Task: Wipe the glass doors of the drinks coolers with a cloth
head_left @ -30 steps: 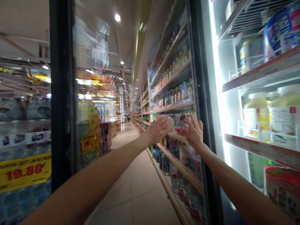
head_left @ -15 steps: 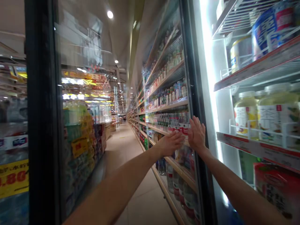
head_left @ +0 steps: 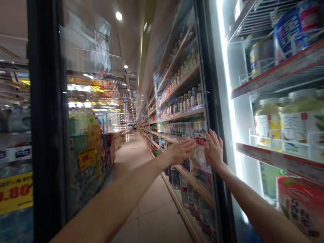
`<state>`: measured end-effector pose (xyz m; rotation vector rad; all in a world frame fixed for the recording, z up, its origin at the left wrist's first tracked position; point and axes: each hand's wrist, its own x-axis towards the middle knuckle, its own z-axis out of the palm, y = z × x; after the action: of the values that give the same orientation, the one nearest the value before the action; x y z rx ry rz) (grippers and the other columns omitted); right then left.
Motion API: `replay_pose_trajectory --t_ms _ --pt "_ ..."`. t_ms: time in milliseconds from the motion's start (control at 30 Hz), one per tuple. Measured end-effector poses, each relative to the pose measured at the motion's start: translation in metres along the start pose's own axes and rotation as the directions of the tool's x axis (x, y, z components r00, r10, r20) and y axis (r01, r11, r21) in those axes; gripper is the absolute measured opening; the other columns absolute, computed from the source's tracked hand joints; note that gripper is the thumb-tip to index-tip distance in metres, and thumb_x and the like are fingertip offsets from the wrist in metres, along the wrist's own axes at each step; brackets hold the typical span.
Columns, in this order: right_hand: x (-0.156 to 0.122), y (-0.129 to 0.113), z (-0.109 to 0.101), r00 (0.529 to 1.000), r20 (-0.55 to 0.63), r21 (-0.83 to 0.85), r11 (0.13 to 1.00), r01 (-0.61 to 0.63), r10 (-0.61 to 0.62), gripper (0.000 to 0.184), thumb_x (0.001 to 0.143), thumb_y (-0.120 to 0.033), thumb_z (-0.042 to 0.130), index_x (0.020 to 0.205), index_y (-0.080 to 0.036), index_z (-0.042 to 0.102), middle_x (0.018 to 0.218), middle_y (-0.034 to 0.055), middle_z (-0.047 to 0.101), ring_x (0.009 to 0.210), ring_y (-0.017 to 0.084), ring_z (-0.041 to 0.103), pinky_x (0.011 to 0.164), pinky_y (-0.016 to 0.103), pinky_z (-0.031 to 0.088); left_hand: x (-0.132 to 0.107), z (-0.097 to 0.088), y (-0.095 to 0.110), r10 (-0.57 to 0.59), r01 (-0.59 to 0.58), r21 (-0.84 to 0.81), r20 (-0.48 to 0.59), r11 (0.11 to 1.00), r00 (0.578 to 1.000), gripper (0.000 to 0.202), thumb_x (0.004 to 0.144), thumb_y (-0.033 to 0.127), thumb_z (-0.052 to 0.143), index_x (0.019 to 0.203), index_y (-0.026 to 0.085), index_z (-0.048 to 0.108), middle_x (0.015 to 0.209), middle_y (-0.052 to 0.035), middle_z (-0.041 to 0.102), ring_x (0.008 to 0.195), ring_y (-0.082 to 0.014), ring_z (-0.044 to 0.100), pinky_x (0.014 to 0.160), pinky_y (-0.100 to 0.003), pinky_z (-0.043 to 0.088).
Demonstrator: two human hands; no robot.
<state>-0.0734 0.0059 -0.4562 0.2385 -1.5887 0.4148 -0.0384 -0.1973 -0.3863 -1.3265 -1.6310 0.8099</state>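
From the head camera, both arms reach forward to a glass fridge door (head_left: 202, 111) that stands swung out from a lit cooler. The right hand (head_left: 214, 150) lies flat and open, fingers spread and pointing up, its palm against the glass close to the door's dark frame edge (head_left: 215, 111). The left hand (head_left: 181, 152) is also open and grips nothing; its fingers stretch toward the right hand and meet the glass just beside it, though whether the whole palm touches I cannot tell.

As a judgement, the door is only part of the way through its swing: it stands well clear of the cabinet, and the bright light strip (head_left: 227, 101) of the cooler opening shows fully just beyond the right hand. Nothing is held or carried, and the door is not yet seated against the cabinet.

The door is a tall clear pane in a black frame, and through it, past the hands, show aisle shelves (head_left: 182, 114) stocked with bottles. To the right of the right hand the cooler's interior is exposed: wire-fronted racks (head_left: 278, 71) with red price rails, pale yellow jugs (head_left: 265, 121) with white labels, blue-and-white containers (head_left: 296, 30) above and a red package (head_left: 301, 206) below. Far to the left of the left hand stands another dark-framed glass door (head_left: 45, 135), with a yellow price sign (head_left: 15, 192) behind it.
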Motion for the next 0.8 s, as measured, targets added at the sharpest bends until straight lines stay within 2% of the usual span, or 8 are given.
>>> replay_pose_trajectory --t_ms 133,267,333,400,500,567,700,800 --pt "0.001 -0.008 0.003 1.0 0.001 0.009 1.0 0.009 -0.009 0.046 0.09 -0.027 0.031 0.135 -0.024 0.036 0.141 0.0098 0.039 0.132 0.025 0.032 0.104 0.052 0.026 -0.019 -0.016 -0.017 -0.239 0.242 0.045 -0.065 0.969 0.969 0.039 0.086 0.016 0.043 0.124 0.015 0.048 0.141 -0.013 0.037 0.134 -0.0277 0.027 0.109 -0.047 0.026" --pt "0.003 -0.023 0.007 0.999 0.016 0.026 0.998 0.051 -0.052 0.045 0.09 -0.027 0.033 0.135 -0.025 0.036 0.141 0.0092 0.038 0.132 0.023 0.032 0.105 0.051 0.025 -0.059 -0.021 0.013 0.035 -0.035 -0.013 0.029 0.999 0.999 0.034 0.085 0.02 0.045 0.118 0.017 0.053 0.14 -0.0092 0.041 0.133 -0.0241 0.031 0.111 -0.041 0.026" --pt "0.004 -0.033 0.008 0.997 0.015 0.045 0.996 0.078 -0.079 0.045 0.09 -0.026 0.032 0.135 -0.025 0.037 0.141 0.0089 0.039 0.132 0.023 0.032 0.106 0.05 0.025 -0.077 -0.025 0.019 0.05 -0.05 0.0 0.032 0.999 0.998 0.036 0.085 0.02 0.044 0.12 0.017 0.051 0.14 -0.0087 0.04 0.133 -0.0229 0.03 0.111 -0.039 0.026" --pt "0.007 -0.044 0.01 0.996 0.008 0.071 0.993 0.09 -0.091 0.044 0.091 -0.026 0.032 0.134 -0.025 0.037 0.141 0.0091 0.039 0.133 0.022 0.03 0.106 0.05 0.025 -0.093 -0.033 0.012 -0.124 0.126 0.073 -0.033 0.989 0.992 0.039 0.086 0.018 0.042 0.124 0.017 0.048 0.141 -0.0096 0.038 0.134 -0.0237 0.028 0.11 -0.04 0.026" --pt "0.01 -0.062 0.013 0.994 -0.014 0.123 0.986 0.112 -0.111 0.044 0.091 -0.027 0.032 0.135 -0.024 0.035 0.141 0.0102 0.038 0.133 0.023 0.029 0.106 0.051 0.024 -0.117 -0.048 0.002 -0.358 0.372 0.153 -0.111 0.915 0.927 0.042 0.087 0.015 0.041 0.128 0.019 0.044 0.143 -0.0096 0.035 0.136 -0.0257 0.02 0.11 -0.044 0.025" --pt "0.012 -0.075 0.014 0.991 -0.018 0.161 0.978 0.134 -0.133 0.045 0.091 -0.026 0.032 0.136 -0.025 0.033 0.142 0.01 0.037 0.134 0.023 0.029 0.107 0.052 0.022 -0.137 -0.056 0.007 -0.303 0.308 0.143 -0.052 0.941 0.952 0.043 0.087 0.016 0.041 0.13 0.02 0.042 0.144 -0.0085 0.033 0.137 -0.0246 0.018 0.111 -0.043 0.024" --pt "0.017 -0.101 0.016 0.982 -0.039 0.212 0.958 0.19 -0.186 0.046 0.091 -0.026 0.032 0.137 -0.026 0.033 0.142 0.0096 0.037 0.134 0.023 0.029 0.106 0.051 0.024 -0.175 -0.069 0.017 -0.005 0.001 0.038 0.111 0.999 0.994 0.041 0.087 0.022 0.039 0.128 0.021 0.044 0.145 -0.0049 0.032 0.138 -0.0188 0.018 0.113 -0.037 0.021" --pt "0.022 -0.119 0.015 0.976 -0.064 0.23 0.949 0.216 -0.206 0.046 0.091 -0.027 0.032 0.137 -0.024 0.033 0.141 0.0107 0.038 0.133 0.023 0.03 0.106 0.05 0.025 -0.198 -0.084 0.004 -0.226 0.219 0.133 0.038 0.967 0.973 0.044 0.088 0.02 0.04 0.132 0.024 0.04 0.146 -0.0049 0.031 0.138 -0.019 0.014 0.113 -0.038 0.019"
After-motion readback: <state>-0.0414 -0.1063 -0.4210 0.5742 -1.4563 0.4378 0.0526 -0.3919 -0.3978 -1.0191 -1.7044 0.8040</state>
